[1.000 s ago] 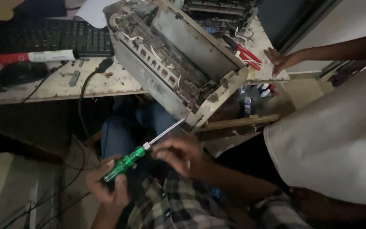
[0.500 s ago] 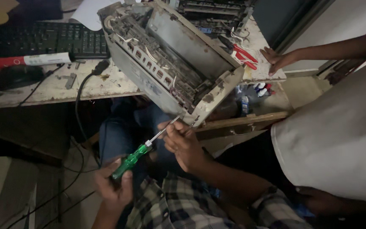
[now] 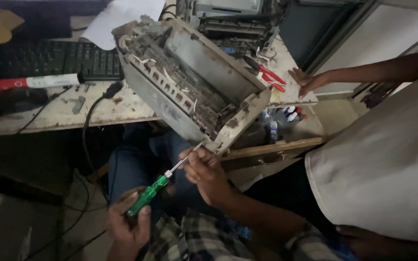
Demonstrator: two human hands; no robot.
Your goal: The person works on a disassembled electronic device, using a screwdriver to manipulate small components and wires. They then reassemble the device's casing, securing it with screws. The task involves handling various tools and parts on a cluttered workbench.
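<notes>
Both hands work one tool. Left hand [image 3: 127,227], low at 7 o'clock, is wrapped closed around the translucent green handle of a screwdriver [image 3: 163,181]; right hand [image 3: 208,174] sits just up the tool toward 1 o'clock, thumb and fingertips pinched on the bare metal shaft to steer it.

What has changed over the last second: the screwdriver, which was held lower and clear of the housing, has been lifted, and its tip now meets the bottom corner of the dismantled printer body [image 3: 189,87]. That grey, dusty chassis hangs tilted off the edge of the worn table [image 3: 64,113], its open side facing up with ribs and loose white wires showing. The right hand has slid forward along the shaft to the tip's end. I judge this as the tip being seated on a fastener or seam at that corner; the exact contact point is too dark to make out.

At 2 o'clock, another person's hand [image 3: 310,81] rests flat on the tabletop beside red-handled pliers [image 3: 269,77]. A black keyboard [image 3: 49,60] lies at 10 o'clock, with a black cable [image 3: 89,125] dropping over the table edge.
</notes>
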